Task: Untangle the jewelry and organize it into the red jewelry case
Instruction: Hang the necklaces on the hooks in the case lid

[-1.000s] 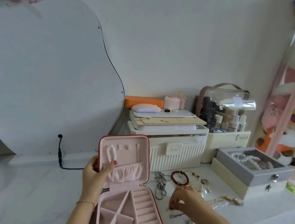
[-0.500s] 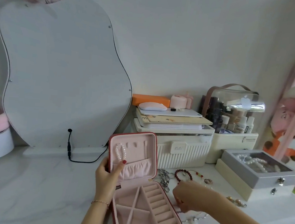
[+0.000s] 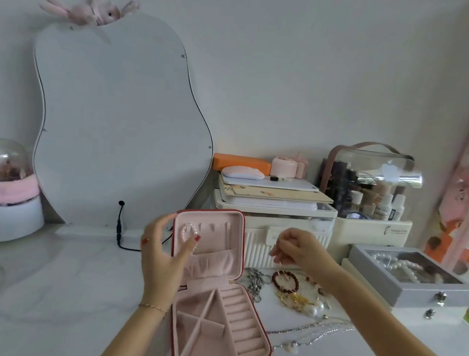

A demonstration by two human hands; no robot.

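Pink velvet lines the red jewelry case (image 3: 219,297), which stands open on the white surface (image 3: 59,282) with its lid upright; this head view is the only one given. Inside the lid a small pearl bracelet (image 3: 188,230) hangs from a hook. The left hand (image 3: 163,252) steadies the lid's left edge, with the thumb laid across the inside by the pearls and the other fingers (image 3: 159,224) spread loosely behind the rim.

To the right of the case the right hand (image 3: 296,248) is raised above the surface, its fingers pinched narrow on a fine gold chain (image 3: 283,268). The chain is too thin to trace fully, but it seems to run down to a gold charm cluster (image 3: 295,298) lying just right of the case. A dark red bead bracelet (image 3: 285,281), a silver link chain (image 3: 256,282), large pearls (image 3: 314,309) and thin silver necklaces (image 3: 311,331) also lie to the right of the case, some overlapping.

The step in hand looks like lifting the gold chain free of that heap. Doing it well likely means raising it slowly and straight up, watching whether the bead bracelet or pearls come with it, and pausing to loosen any snag rather than tugging. The left hand could keep the lid steady so a lid hook is ready.
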